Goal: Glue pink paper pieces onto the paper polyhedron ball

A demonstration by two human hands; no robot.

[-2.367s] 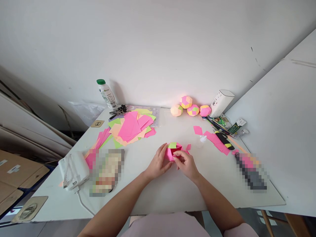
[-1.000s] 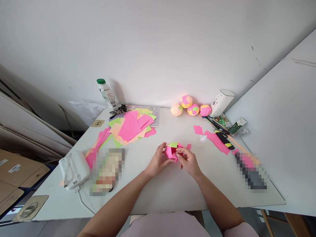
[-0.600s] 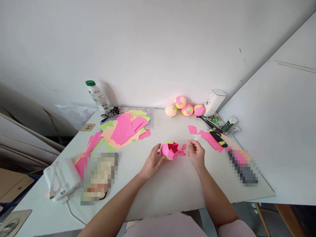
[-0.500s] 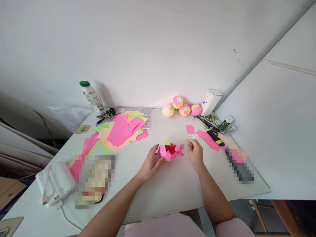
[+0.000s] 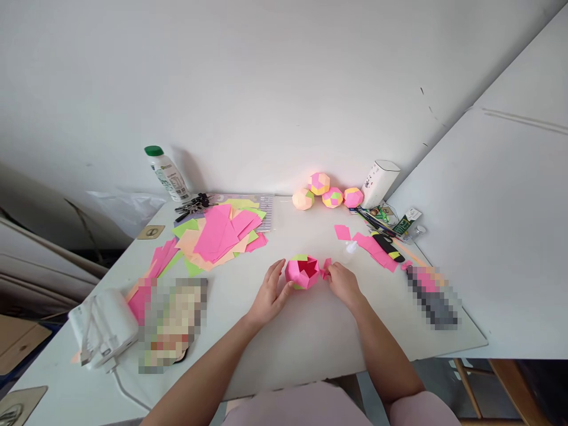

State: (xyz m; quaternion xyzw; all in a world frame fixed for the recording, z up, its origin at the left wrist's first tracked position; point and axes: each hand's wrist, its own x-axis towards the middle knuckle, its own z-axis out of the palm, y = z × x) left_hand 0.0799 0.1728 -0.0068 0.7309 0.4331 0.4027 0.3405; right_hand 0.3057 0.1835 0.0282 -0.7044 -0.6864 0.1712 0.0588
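Observation:
A pink and green folded-paper ball [image 5: 293, 273] rests on the table, its upper right side open onto a dark pink hollow. My left hand [image 5: 268, 296] lies at its left side, thumb and fingers apart, the thumb tip by the ball's lower edge. To the right of the ball, my right hand [image 5: 344, 284] has its fingers closed on a small folded pink paper piece [image 5: 326, 268]. Part of that piece is hidden behind the fingertips. A small whitish clear item [image 5: 351, 247], too small to name surely, lies just beyond my right hand.
Several finished paper balls [image 5: 332, 197] sit against the wall. Coloured paper sheets [image 5: 217, 236] are heaped at left, near a green-capped bottle [image 5: 166, 171], keys [image 5: 195, 204] and a white charger [image 5: 104, 325]. A black-and-yellow cutter [image 5: 387, 245] lies on pink strips [image 5: 373, 251] at right.
My right hand has moved left and down to the small pink paper piece and closed on it. The whitish item it was beside now lies apart from it. My left hand stays put.

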